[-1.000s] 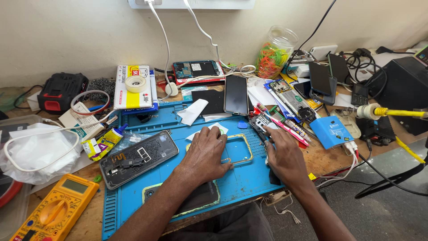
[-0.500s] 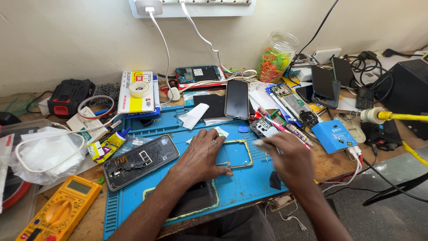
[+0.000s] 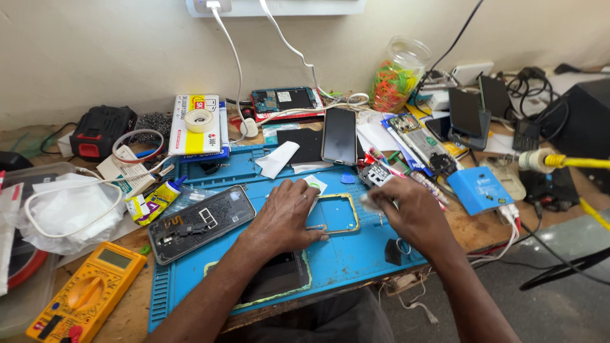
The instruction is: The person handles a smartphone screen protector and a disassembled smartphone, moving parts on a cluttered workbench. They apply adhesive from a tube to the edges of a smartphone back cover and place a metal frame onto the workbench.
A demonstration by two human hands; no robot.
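While left hand [image 3: 286, 216] pins phone frame [image 3: 337, 216] — right hand [image 3: 406, 213] grip pinches white wipe [image 3: 370, 202] beside it.

We look down on a worn wooden workbench [image 3: 483, 232] pushed against a plain cream wall [image 3: 95, 57]. The wall is scuffed and bare, lit evenly with soft shadows. A white power strip [image 3: 279, 6] is fixed high on the wall, and two white cables [image 3: 232, 57] hang from it to the bench. A blue work mat [image 3: 356, 260] covers the middle of the bench. At lower right we see a grey floor [image 3: 559, 305].
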